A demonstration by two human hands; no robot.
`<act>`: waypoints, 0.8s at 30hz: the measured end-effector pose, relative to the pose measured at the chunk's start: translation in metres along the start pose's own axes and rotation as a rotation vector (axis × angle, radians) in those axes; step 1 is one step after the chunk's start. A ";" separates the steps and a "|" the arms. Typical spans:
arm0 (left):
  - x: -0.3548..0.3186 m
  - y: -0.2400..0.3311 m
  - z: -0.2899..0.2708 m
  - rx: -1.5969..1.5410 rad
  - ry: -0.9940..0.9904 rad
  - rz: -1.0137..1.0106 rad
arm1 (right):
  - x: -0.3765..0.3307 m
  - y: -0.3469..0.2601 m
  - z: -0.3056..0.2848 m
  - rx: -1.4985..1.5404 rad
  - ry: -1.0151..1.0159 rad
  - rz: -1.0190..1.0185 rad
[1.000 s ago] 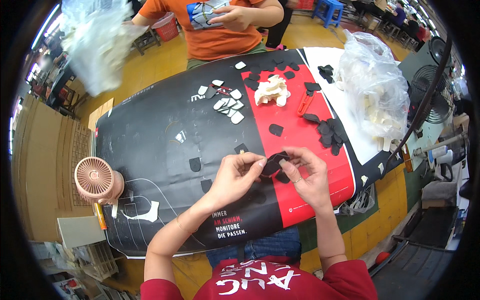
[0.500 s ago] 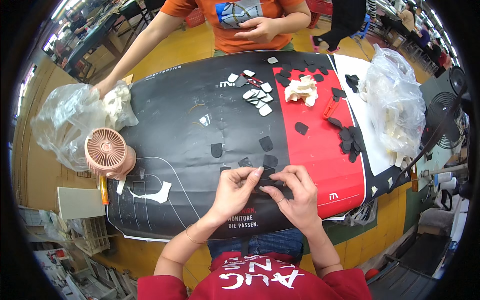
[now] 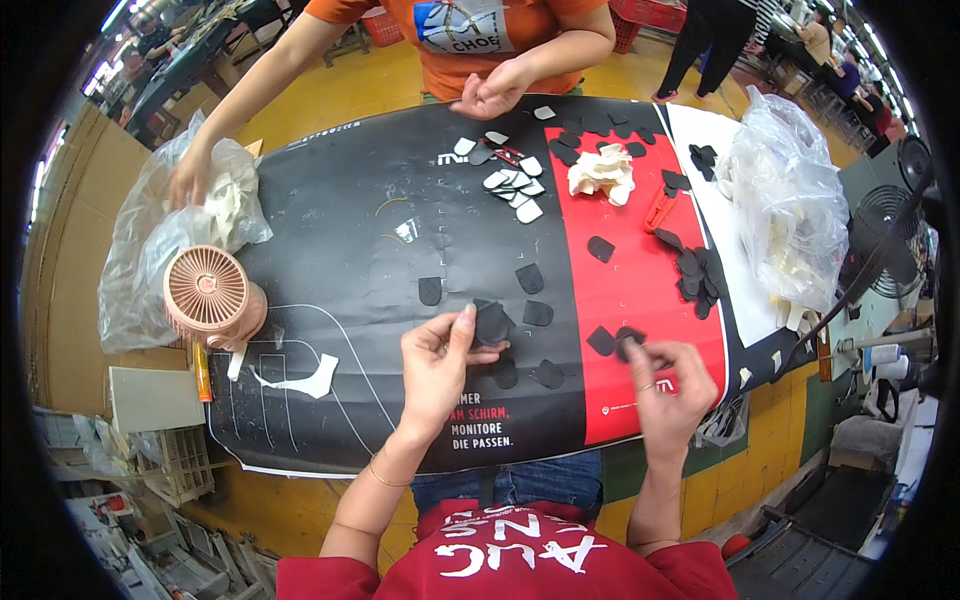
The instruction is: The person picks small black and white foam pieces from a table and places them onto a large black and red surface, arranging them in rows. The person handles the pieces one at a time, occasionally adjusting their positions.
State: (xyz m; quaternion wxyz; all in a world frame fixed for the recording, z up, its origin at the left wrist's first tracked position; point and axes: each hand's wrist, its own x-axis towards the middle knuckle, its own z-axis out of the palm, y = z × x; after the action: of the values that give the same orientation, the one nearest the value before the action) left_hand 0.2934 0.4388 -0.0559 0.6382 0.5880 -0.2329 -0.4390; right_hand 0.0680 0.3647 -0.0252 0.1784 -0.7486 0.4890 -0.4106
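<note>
My left hand pinches a dark, rounded-end patch between thumb and fingers, above the black part of the printed mat. Over the mat's red panel, my right hand has its fingertips closed at the edge of another black patch. Beside that one lies a similar patch. Several more loose black patches rest around my hands, among them one just right of the held patch and one nearer me. How many layers my left hand holds, I cannot tell.
White-faced patches, a crumpled cream bundle, a red cutter and a black patch pile lie farther off. A pink fan stands left; a plastic bag sits right. Across, a person in orange reaches into another bag.
My hands have parted: the right moved right to a patch on the red panel, the left rose slightly with its patch. The person opposite has shifted the reaching hand and the bag.
</note>
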 end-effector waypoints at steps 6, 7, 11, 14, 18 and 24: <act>-0.014 -0.003 0.021 0.020 -0.234 -0.159 | -0.009 0.024 -0.015 0.185 0.002 -0.186; -0.016 -0.003 0.027 0.013 -0.307 -0.197 | -0.013 0.022 -0.016 0.227 -0.085 -0.205; -0.023 -0.001 0.040 -0.100 -0.527 -0.317 | -0.017 0.018 -0.009 0.270 -0.238 -0.401; -0.024 0.000 0.045 -0.047 -0.529 -0.263 | -0.014 0.019 -0.006 0.241 -0.228 -0.462; -0.020 -0.003 0.047 -0.069 -0.360 -0.324 | -0.020 0.015 -0.008 0.181 -0.227 -0.597; -0.005 -0.003 0.040 -0.117 -0.084 -0.154 | -0.021 0.017 -0.021 -0.030 0.016 -0.456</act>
State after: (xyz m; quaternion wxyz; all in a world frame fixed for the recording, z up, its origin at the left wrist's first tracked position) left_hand 0.2576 0.4208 -0.0493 0.6255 0.5471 -0.1875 -0.5237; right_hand 0.0375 0.3781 -0.0328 0.0659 -0.8390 0.3147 -0.4390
